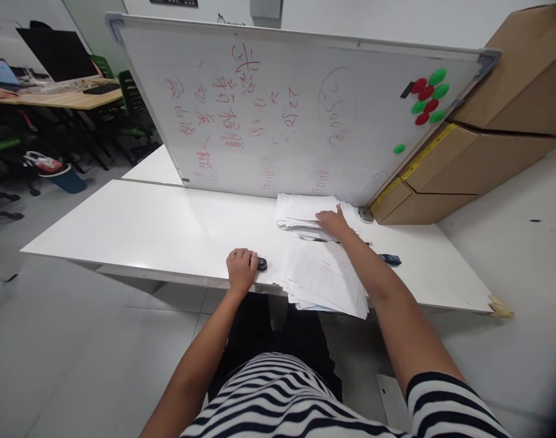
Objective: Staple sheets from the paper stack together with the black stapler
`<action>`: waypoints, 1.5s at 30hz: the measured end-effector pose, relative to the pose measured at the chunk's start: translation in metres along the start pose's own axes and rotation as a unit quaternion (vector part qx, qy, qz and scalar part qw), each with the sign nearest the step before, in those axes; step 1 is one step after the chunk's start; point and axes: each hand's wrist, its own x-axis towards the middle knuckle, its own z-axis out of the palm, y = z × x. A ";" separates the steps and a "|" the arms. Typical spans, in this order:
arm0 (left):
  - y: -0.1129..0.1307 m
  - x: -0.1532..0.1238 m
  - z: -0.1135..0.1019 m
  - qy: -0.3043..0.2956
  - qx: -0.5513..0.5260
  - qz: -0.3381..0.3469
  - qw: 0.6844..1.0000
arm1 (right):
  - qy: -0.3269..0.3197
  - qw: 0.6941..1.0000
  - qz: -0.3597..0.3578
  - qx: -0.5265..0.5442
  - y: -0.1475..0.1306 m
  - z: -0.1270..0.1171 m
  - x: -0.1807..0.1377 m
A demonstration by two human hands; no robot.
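Note:
My left hand [240,269] is closed around a small black object [262,264] at the front edge of the white table; most of it is under my fingers, so its kind does not show. My right hand [333,222] lies on the right end of a stack of white paper sheets [300,208], thumb and fingers apart. Nearer to me, a second, fanned-out pile of printed sheets [326,280] hangs partly over the table edge. A thin dark item [318,238], perhaps a pen, lies between the two piles.
A whiteboard [278,115] with red writing and round magnets stands along the back of the white table [159,228]. Cardboard boxes [446,164] are stacked at the right. A dark blue item [390,260] lies right of my forearm. Far left, a person's hand [2,93] is near a laptop.

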 end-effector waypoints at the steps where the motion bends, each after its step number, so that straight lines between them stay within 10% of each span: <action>1: 0.000 0.000 0.000 0.000 -0.001 0.001 1.000 | -0.013 1.000 -0.010 -0.006 0.000 -0.002 0.001; 45: 0.000 -0.002 0.001 0.018 -0.017 0.001 1.000 | -0.101 0.993 -0.034 -0.048 -0.021 -0.017 0.017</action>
